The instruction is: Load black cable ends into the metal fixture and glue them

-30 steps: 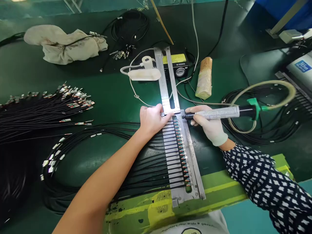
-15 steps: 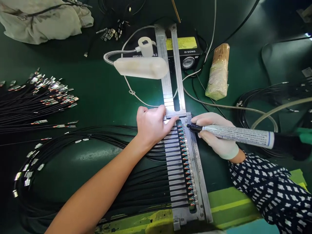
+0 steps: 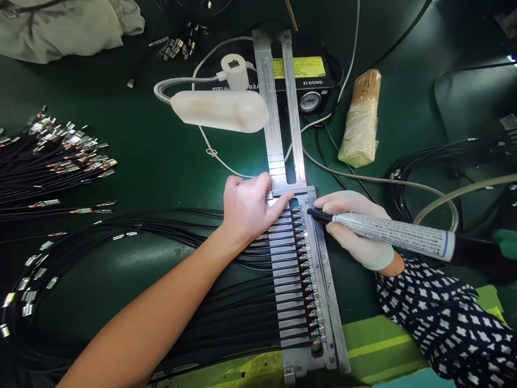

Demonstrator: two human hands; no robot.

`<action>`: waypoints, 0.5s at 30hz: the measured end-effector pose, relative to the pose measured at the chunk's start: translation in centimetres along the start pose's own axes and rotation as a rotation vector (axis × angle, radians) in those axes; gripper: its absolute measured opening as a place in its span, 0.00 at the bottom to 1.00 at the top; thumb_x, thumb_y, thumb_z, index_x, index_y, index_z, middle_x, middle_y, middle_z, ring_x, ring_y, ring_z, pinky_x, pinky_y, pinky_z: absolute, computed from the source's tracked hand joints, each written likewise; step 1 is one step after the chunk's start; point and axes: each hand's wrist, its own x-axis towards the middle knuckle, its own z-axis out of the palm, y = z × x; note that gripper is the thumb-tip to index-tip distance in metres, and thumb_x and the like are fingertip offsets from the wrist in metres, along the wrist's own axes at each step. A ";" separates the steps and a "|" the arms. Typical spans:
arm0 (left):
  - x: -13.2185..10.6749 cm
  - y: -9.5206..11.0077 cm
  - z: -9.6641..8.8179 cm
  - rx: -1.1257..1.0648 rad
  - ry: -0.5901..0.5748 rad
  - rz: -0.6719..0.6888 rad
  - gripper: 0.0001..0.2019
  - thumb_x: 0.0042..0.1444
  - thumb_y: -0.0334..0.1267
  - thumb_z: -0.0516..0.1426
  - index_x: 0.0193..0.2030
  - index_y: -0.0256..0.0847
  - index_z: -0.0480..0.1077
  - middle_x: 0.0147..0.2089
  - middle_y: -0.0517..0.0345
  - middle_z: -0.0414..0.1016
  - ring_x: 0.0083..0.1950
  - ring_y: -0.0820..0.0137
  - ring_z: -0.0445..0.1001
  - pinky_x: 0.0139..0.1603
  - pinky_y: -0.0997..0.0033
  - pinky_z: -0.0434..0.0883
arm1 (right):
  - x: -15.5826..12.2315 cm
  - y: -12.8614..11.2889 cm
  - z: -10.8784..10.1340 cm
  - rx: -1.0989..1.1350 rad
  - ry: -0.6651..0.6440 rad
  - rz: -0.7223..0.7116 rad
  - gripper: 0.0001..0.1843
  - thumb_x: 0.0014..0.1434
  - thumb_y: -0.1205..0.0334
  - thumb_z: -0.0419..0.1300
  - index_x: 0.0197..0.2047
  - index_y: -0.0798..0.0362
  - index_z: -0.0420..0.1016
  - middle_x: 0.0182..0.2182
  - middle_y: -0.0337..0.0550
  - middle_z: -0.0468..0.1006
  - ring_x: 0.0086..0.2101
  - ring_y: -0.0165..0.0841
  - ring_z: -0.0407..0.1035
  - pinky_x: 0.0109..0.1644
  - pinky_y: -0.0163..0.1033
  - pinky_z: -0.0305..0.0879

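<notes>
While the view sits much as it did half a second ago, the dark nozzle of the dispenser pen (image 3: 391,233) has hardly shifted: it rests at the topmost connector of the row, just right of centre. Nearest, toward the lower edge, a long metal fixture (image 3: 326,291) holds black cables (image 3: 238,302) side by side in ribbed slots, their coloured tips lined down its channel. The bare left hand (image 3: 250,210) lies palm down at the centre of the frame on the fixture's upper end, fingers loosely spread, gripping nothing. The right hand (image 3: 357,234), in a white glove, is closed around the pen's barrel, whose fine print is too small to read. Farther up, a smooth white lamp (image 3: 220,110) on a ribbed gooseneck hangs beside a black box (image 3: 307,81) with a round gauge and a yellow label reading "ZI DONG".
</notes>
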 end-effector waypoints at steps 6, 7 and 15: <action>0.2 -0.1 0.0 0.012 -0.013 0.013 0.22 0.60 0.59 0.57 0.29 0.43 0.59 0.27 0.60 0.73 0.28 0.68 0.67 0.44 0.61 0.61 | 0.3 -0.2 0.1 -0.005 0.000 -0.011 0.14 0.58 0.71 0.69 0.49 0.56 0.79 0.46 0.52 0.81 0.48 0.40 0.77 0.56 0.46 0.75; 0.2 -0.1 0.0 0.011 -0.011 0.015 0.22 0.60 0.59 0.57 0.29 0.43 0.59 0.27 0.60 0.73 0.28 0.68 0.67 0.44 0.61 0.61 | 0.4 -0.2 0.1 -0.004 0.001 -0.009 0.15 0.58 0.71 0.69 0.49 0.56 0.79 0.46 0.52 0.81 0.48 0.40 0.77 0.56 0.46 0.75; 0.3 -0.2 0.0 -0.004 -0.008 0.019 0.21 0.60 0.57 0.57 0.30 0.43 0.60 0.26 0.61 0.72 0.27 0.69 0.66 0.44 0.61 0.61 | 0.5 -0.2 0.2 -0.056 -0.005 0.016 0.15 0.58 0.71 0.69 0.49 0.51 0.79 0.47 0.48 0.81 0.47 0.39 0.77 0.55 0.47 0.75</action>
